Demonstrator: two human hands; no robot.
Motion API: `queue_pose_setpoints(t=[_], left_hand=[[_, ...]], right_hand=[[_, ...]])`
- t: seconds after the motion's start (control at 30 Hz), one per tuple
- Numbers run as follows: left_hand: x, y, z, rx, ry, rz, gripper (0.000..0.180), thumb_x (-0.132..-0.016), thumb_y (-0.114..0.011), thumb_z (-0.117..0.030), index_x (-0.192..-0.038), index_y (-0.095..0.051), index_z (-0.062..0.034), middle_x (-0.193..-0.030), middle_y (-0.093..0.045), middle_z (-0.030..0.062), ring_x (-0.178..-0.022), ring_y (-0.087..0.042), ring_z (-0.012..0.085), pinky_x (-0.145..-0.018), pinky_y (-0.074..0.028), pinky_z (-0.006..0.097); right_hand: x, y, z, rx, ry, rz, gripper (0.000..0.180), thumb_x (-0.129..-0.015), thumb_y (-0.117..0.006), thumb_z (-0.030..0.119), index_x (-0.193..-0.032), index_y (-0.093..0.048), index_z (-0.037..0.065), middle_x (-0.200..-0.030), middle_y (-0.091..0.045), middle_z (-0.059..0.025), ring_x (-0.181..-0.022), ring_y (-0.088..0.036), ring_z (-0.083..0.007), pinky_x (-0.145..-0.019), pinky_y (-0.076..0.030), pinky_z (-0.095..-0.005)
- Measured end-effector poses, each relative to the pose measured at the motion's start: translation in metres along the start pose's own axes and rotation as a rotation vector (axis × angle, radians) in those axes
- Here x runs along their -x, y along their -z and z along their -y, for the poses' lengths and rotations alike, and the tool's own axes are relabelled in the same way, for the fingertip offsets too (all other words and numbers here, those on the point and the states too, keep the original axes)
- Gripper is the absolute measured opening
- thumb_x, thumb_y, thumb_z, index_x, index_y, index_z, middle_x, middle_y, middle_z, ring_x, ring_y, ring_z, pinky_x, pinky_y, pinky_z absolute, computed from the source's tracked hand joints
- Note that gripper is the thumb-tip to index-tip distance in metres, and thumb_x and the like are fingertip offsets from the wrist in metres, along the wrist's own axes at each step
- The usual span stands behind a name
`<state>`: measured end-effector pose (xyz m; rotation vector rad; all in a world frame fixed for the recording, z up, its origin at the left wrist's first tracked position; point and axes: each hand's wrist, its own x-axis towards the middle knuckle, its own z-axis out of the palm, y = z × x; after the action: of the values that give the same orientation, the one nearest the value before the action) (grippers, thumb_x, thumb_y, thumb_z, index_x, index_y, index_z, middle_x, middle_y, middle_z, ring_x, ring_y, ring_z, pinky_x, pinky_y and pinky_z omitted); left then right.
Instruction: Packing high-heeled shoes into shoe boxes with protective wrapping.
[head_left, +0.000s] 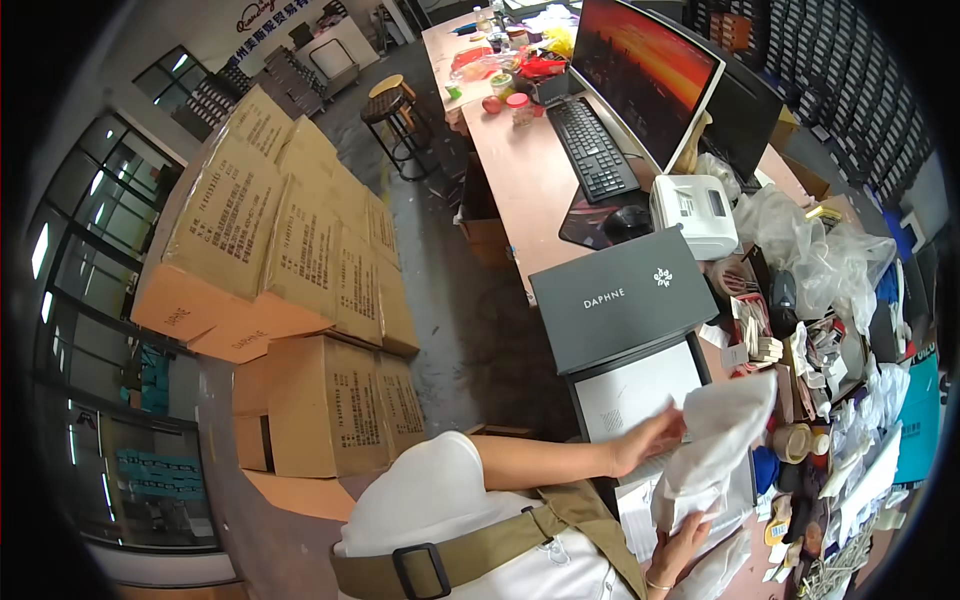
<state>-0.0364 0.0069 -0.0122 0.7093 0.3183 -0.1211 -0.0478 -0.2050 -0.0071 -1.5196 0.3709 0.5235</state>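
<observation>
A white wrapped bundle, its covering crinkled like thin paper or cloth, is held up over the desk between my hands. My left hand grips its left side, with some fingertips hidden behind it. Lower down, my right hand has its fingers closed on the bundle's bottom end. What the wrapping contains is hidden. Just beyond lies a dark grey shoe box lid. Beneath my left hand is an open dark box with a white sheet in it. Another white wrapped piece lies below my right hand.
A white label printer, mouse, keyboard and monitor stand farther along the desk. Plastic bags and small goods crowd the right side. Stacked cardboard cartons rise on the left; a stool stands beyond.
</observation>
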Motion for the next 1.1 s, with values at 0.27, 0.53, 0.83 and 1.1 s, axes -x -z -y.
queue_pose_setpoints(t=[0.27, 0.53, 0.83, 1.1], left_hand=[[-0.066, -0.013, -0.030, 0.379, -0.016, -0.143, 0.036, -0.100, -0.043, -0.032, -0.115, -0.056, -0.0018, -0.112, -0.061, 0.0100, -0.104, -0.059, 0.0206, -0.096, -0.045, 0.038], [-0.052, -0.078, -0.053, -1.009, -1.169, 0.322, 0.019, -0.087, -0.061, -0.024, -0.080, -0.054, -0.0077, -0.070, -0.050, 0.0058, -0.069, -0.052, 0.0232, -0.064, -0.042, 0.038], [-0.073, -0.033, 0.125, -1.586, 0.169, 1.016, 0.023, -0.067, -0.058, -0.018, -0.075, -0.070, 0.0002, -0.073, -0.065, 0.0228, -0.073, -0.064, 0.0376, -0.070, -0.050, 0.046], [-0.074, -0.120, 0.042, -1.068, 0.504, 1.231, 0.066, -0.090, -0.060, -0.031, -0.142, -0.031, -0.0045, -0.127, -0.052, 0.0120, -0.113, -0.052, 0.0172, -0.097, -0.043, 0.032]], right_hand=[[-0.006, 0.071, -0.015, -0.176, 0.057, -0.152, 0.060, -0.095, -0.048, 0.043, -0.144, -0.029, 0.012, -0.127, -0.049, -0.0157, -0.109, -0.053, -0.0327, -0.070, -0.050, -0.0360], [0.028, 0.135, 0.006, 0.036, -0.027, -0.223, 0.059, -0.094, -0.049, 0.046, -0.141, -0.035, 0.013, -0.092, -0.058, -0.0040, -0.047, -0.043, -0.0084, -0.036, -0.027, -0.0193], [0.074, 0.130, 0.062, 0.283, 0.341, -0.485, 0.064, -0.082, -0.066, 0.016, -0.139, -0.038, 0.006, -0.096, -0.058, -0.0051, -0.057, -0.044, -0.0047, -0.044, -0.032, -0.0172], [0.054, 0.134, 0.122, 0.903, 0.310, 0.209, 0.063, -0.066, -0.080, 0.026, -0.119, -0.056, 0.002, -0.108, -0.064, -0.0176, -0.095, -0.061, -0.0333, -0.082, -0.048, -0.0387]])
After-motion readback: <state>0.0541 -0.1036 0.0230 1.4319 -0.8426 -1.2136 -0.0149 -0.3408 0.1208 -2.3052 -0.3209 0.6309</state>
